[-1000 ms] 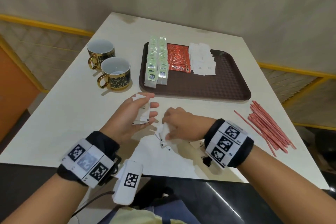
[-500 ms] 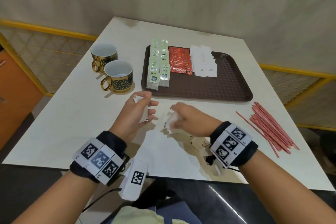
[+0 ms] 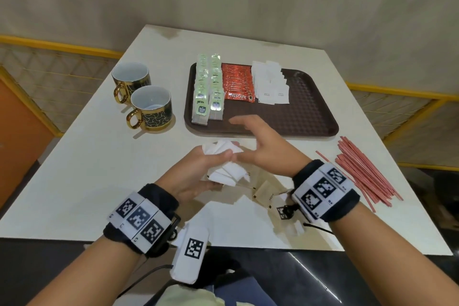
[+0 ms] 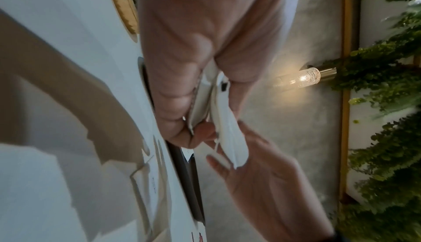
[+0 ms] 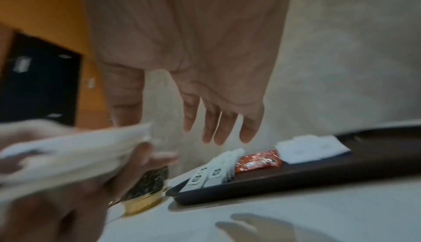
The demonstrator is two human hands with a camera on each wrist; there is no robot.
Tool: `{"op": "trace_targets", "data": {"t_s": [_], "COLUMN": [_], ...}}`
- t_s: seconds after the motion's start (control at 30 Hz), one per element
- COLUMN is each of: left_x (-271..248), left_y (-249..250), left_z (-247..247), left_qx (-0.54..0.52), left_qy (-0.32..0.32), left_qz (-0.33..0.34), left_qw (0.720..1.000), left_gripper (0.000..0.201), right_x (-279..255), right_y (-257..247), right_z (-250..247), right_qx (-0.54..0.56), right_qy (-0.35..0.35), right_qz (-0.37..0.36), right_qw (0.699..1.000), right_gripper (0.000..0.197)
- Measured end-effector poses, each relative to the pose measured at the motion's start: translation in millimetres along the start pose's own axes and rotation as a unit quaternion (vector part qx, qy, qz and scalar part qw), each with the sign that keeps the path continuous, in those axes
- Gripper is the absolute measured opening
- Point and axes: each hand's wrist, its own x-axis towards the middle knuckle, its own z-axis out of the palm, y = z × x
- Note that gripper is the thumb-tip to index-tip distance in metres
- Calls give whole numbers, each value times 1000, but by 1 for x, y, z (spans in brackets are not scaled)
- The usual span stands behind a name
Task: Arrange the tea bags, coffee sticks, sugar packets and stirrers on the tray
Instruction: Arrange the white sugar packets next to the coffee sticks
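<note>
Left hand [image 3: 196, 174] gripping fanned bunch of white sugar packets [image 3: 224, 160] at centre of head view, above white table [image 3: 82, 169]. Right hand [image 3: 263, 146] hovering just right of bunch, fingers straight and spread, holding nothing. Brown tray [image 3: 310, 117] lying in upper middle, carrying tea bags [image 3: 207, 89], coffee sticks [image 3: 238, 84], more sugar packets [image 3: 270, 84] side by side. Red stirrers [image 3: 365, 171] lying at right on table. Two cups [image 3: 141, 97] sitting at upper left.
</note>
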Motion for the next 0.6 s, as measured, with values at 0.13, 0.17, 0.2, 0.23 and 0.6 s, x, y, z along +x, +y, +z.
{"op": "trace_targets", "data": {"t_s": [0.13, 0.17, 0.2, 0.23, 0.6], "left_x": [-1, -1, -1, -1, 9], "left_y": [-1, -1, 1, 3, 19], "left_z": [-12, -15, -17, -19, -33], "left_qx": [-79, -110, -147, -188, -382], "left_qy": [42, 50, 56, 57, -30], "left_qz": [-15, -16, -18, -22, 17], "left_qw": [996, 993, 987, 980, 924], "left_gripper": [25, 25, 25, 25, 68], "right_x": [-6, -5, -4, -2, -7], "right_y": [23, 28, 31, 33, 14], "right_z": [-15, -9, -1, 7, -8], "right_qx": [-28, -82, -134, -179, -102], "right_qy": [-67, -78, -91, -101, -57], "right_qz": [105, 114, 119, 125, 49], "right_qw": [992, 987, 979, 971, 992], "right_gripper": [64, 62, 61, 58, 18]}}
